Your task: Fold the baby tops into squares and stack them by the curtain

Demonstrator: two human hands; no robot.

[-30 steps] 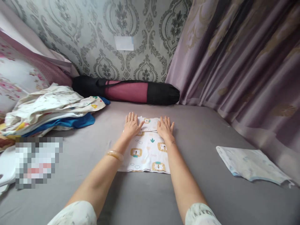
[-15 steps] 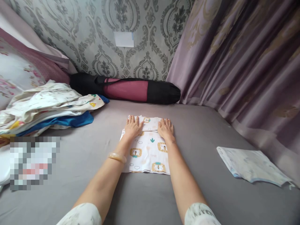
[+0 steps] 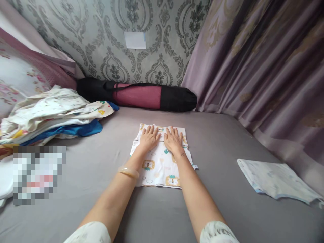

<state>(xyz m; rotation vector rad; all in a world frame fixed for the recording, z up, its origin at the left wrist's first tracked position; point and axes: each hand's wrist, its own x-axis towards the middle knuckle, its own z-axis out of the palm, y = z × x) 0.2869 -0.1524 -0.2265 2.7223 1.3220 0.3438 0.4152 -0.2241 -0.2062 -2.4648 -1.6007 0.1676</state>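
Note:
A white garment (image 3: 158, 168) printed with yellow lion faces and green sprigs lies on the grey sheet in front of me, its far part folded over toward me. My left hand (image 3: 150, 137) rests flat on the left of the folded-over part, fingers spread and pointing away. Beside it, my right hand (image 3: 173, 139) lies flat on the same fold with its fingers apart. A small white tag sticks out past the garment's right edge, close to my right forearm. Neither hand grips the cloth.
To the left sits a heap of clothes (image 3: 55, 111), with a blurred-out item (image 3: 40, 175) nearer me. A folded pale garment (image 3: 278, 179) lies on the right. Along the patterned wall stretches a black and dark pink roll bag (image 3: 138, 96); a purple curtain (image 3: 243, 60) hangs at right.
Both hands have slid inward from the fold's outer edges toward its middle, closer to each other. The garment's far corners and its side tag now show. The view has shifted slightly.

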